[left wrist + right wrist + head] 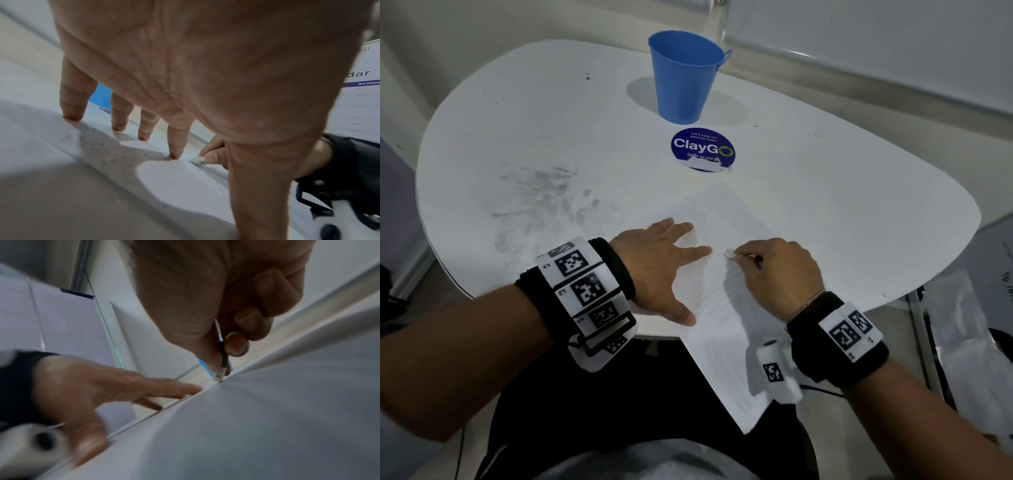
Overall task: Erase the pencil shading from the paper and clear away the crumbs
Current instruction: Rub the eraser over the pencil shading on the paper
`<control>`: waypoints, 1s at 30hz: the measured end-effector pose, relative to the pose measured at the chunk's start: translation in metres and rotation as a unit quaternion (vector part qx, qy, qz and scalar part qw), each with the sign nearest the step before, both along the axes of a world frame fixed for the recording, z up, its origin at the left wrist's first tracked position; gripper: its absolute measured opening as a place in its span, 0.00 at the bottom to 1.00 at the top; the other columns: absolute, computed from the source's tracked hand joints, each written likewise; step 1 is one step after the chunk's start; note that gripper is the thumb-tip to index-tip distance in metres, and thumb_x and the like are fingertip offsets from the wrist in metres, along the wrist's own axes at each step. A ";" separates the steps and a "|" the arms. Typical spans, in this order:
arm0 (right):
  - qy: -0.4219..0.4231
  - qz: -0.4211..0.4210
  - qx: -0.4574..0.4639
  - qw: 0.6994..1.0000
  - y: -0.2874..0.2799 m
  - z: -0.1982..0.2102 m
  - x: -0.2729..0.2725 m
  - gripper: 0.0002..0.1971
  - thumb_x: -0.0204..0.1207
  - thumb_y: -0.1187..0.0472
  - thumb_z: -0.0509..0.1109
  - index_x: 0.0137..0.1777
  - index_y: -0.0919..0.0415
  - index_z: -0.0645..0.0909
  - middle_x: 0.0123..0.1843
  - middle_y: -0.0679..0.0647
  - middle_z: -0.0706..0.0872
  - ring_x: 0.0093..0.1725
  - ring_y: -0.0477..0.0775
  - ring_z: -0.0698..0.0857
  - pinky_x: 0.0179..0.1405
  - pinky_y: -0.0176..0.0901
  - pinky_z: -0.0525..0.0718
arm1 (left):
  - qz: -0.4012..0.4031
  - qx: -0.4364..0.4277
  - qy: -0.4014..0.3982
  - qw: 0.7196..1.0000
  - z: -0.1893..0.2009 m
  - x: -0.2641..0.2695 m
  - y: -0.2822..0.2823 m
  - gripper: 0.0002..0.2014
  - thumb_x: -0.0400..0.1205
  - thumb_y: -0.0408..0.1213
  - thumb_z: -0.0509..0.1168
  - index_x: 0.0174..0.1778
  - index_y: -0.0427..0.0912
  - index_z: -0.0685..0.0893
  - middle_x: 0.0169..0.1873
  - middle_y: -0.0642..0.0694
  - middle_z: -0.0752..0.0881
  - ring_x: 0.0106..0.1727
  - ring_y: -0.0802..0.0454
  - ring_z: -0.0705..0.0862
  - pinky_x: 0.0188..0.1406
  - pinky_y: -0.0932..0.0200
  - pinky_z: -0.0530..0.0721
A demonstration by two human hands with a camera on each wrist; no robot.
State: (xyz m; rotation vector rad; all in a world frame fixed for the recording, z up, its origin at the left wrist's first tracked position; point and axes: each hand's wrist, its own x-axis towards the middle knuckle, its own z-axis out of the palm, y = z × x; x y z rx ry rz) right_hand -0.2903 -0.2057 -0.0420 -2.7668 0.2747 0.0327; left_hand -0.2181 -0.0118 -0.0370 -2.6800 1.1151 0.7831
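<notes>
Head view, looking down at my two hands on a sheet of white paper [726, 308] that lies skewed across the near edge of a white rounded table [517, 137], one corner hanging off toward my lap.

My left hand [657, 270] lies flat, fingers straight and spread, pinning the paper; the left wrist view shows the fingertips [174, 154] pressed onto the sheet. It grasps nothing.

My right hand [780, 270] is curled in a pinch around a small white eraser [728, 254], whose tip touches the paper just beyond my left forefinger, between the two hands. In the right wrist view a thin dark stem runs up from that pale tip [217, 377] through my fingers, so it may be a pen-style eraser; I cannot be sure.

The relation that matters: the spot to rub sits right at my right fingertips, just to the thumb side of my left hand, so the right hand is the working one and the left the anchor. The paper's long axis runs from my lap away and to the left. Any pencil shading there is too faint to make out; faint grey specks, perhaps crumbs, dot the sheet under my left palm.

The paper looks thin and matte and would likely buckle if unpinned. Beyond my fingers stand a smooth blue tapered bucket [685, 78] and a round blue sticker [702, 150], well apart from my hands. Grey smudges [541, 192] mark the table past my left hand.
</notes>
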 end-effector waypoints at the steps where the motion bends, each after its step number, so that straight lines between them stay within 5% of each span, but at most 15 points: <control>1: 0.000 0.011 0.002 1.000 0.003 -0.001 -0.002 0.11 0.83 0.51 0.65 0.53 0.48 0.90 0.46 0.46 0.92 0.46 0.56 0.89 0.47 0.50 0.86 | -0.001 -0.001 -0.002 1.000 -0.001 0.000 0.000 0.55 0.71 0.79 0.63 0.86 0.69 0.37 0.88 0.57 0.33 0.89 0.51 0.35 0.84 0.43 0.62; 5: 0.045 0.113 0.071 0.990 0.026 0.002 -0.018 0.09 0.82 0.50 0.68 0.56 0.43 0.90 0.49 0.41 0.92 0.44 0.47 0.89 0.47 0.46 0.87 | -0.004 0.004 -0.006 1.000 -0.002 0.001 -0.002 0.55 0.71 0.79 0.63 0.86 0.69 0.37 0.88 0.56 0.33 0.89 0.50 0.35 0.83 0.44 0.62; 10: 0.005 0.015 0.028 0.999 -0.002 0.002 -0.002 0.10 0.83 0.53 0.67 0.51 0.46 0.91 0.47 0.43 0.92 0.45 0.52 0.88 0.47 0.47 0.86 | 0.002 0.000 -0.002 1.000 0.000 0.000 0.000 0.55 0.71 0.79 0.63 0.86 0.70 0.37 0.87 0.57 0.33 0.89 0.52 0.35 0.83 0.45 0.62; 14: 0.041 0.107 0.056 0.992 0.026 0.002 -0.019 0.10 0.82 0.52 0.67 0.52 0.48 0.90 0.47 0.44 0.93 0.44 0.53 0.89 0.46 0.49 0.87 | -0.001 0.004 -0.005 1.000 -0.002 -0.001 -0.001 0.55 0.71 0.79 0.63 0.86 0.70 0.37 0.88 0.56 0.33 0.89 0.50 0.35 0.83 0.44 0.62; 19: 0.013 0.016 0.018 1.000 0.001 0.007 -0.003 0.10 0.83 0.53 0.66 0.51 0.47 0.90 0.47 0.44 0.92 0.46 0.54 0.88 0.48 0.49 0.86 | 0.002 0.000 -0.005 1.000 0.000 -0.001 -0.001 0.55 0.71 0.79 0.63 0.86 0.69 0.37 0.88 0.56 0.34 0.89 0.50 0.36 0.82 0.44 0.62; 24: 0.061 0.110 0.034 0.991 0.025 0.008 -0.020 0.10 0.82 0.53 0.66 0.49 0.51 0.90 0.39 0.47 0.91 0.38 0.52 0.87 0.42 0.48 0.86 | 0.000 0.007 -0.004 1.000 0.000 -0.001 -0.002 0.55 0.71 0.79 0.63 0.86 0.69 0.37 0.88 0.56 0.33 0.89 0.50 0.35 0.83 0.43 0.62; 27: 0.044 0.050 0.030 0.997 0.007 0.011 -0.008 0.10 0.83 0.53 0.66 0.52 0.46 0.90 0.47 0.41 0.92 0.45 0.51 0.88 0.47 0.46 0.85 | 0.000 0.010 -0.001 1.000 0.001 -0.001 -0.002 0.55 0.71 0.79 0.63 0.86 0.69 0.36 0.88 0.55 0.33 0.89 0.50 0.35 0.83 0.43 0.62; 30: 0.017 0.022 -0.007 1.000 0.001 0.008 -0.006 0.11 0.83 0.55 0.65 0.49 0.51 0.90 0.43 0.46 0.92 0.43 0.56 0.88 0.45 0.49 0.87 | 0.001 0.006 -0.005 1.000 0.000 -0.001 -0.001 0.55 0.71 0.79 0.62 0.86 0.69 0.37 0.88 0.55 0.33 0.89 0.50 0.35 0.83 0.43 0.63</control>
